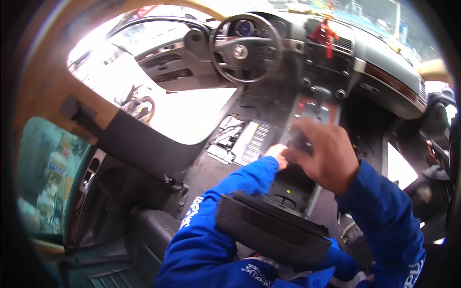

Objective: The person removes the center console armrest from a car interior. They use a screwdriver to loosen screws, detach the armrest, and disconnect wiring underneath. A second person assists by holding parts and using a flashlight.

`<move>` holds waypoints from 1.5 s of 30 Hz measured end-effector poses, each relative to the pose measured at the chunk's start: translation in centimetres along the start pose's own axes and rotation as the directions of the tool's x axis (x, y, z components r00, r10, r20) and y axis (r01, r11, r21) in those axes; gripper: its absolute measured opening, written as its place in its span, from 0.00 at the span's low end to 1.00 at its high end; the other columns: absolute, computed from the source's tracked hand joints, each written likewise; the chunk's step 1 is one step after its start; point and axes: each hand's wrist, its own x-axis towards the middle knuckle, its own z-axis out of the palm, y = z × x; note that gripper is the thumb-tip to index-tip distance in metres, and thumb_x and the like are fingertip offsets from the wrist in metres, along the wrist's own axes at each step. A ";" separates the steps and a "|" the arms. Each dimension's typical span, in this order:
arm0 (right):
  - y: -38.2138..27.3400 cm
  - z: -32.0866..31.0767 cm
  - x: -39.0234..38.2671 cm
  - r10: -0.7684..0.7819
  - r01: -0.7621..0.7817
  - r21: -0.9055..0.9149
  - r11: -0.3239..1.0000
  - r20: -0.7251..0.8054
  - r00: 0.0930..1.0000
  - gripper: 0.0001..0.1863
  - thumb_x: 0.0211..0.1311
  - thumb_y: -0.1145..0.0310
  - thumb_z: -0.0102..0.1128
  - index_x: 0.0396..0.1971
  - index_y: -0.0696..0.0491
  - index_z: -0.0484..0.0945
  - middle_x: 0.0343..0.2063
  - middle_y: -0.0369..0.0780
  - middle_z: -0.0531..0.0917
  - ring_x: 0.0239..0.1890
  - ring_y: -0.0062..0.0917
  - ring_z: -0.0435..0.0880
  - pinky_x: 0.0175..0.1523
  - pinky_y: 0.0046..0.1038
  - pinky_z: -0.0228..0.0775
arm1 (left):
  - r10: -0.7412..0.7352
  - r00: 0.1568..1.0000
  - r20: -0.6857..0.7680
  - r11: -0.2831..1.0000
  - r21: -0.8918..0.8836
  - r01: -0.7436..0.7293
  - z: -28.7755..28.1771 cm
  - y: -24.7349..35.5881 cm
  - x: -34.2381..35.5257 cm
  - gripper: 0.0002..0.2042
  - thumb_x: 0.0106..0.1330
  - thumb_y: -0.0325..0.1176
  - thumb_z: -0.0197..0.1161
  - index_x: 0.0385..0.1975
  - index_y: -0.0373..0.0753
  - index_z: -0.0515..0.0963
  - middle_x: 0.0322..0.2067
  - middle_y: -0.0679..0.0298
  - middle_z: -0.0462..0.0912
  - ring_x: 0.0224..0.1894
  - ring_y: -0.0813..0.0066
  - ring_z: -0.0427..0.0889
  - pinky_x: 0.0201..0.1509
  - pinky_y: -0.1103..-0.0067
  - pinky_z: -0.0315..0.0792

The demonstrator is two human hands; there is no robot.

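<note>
I am looking down into a stripped car cabin from the back. My right hand (pixel 324 153) hovers over the centre console (pixel 293 185), fingers curled around a small dark part near the console's front edge. My left hand (pixel 277 154) reaches in beside it, mostly hidden behind the blue sleeve, its fingertips touching the same spot. A black padded armrest lid (pixel 273 228) lies across my left forearm, tilted toward me. The open console bin shows dark below both hands. The gear lever (pixel 321 93) stands just ahead of them.
The steering wheel (pixel 246 48) is ahead at the top centre. The driver's seat is out, baring a metal module (pixel 245 139) on the floor. The left front door (pixel 168 62) stands open. A red tassel (pixel 324 33) hangs on the dashboard. Another person (pixel 432 187) is at the right door.
</note>
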 end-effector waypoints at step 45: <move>9.2 -5.6 -9.3 0.098 -0.088 0.359 0.929 -0.011 0.995 0.14 0.55 0.77 0.64 0.42 0.57 0.72 0.32 0.40 0.82 0.35 0.22 0.85 0.37 0.19 0.75 | -0.381 0.893 0.240 0.820 -0.358 0.446 -3.9 -2.0 -11.9 0.31 0.59 0.36 0.67 0.62 0.33 0.64 0.44 0.61 0.80 0.43 0.78 0.76 0.48 0.81 0.71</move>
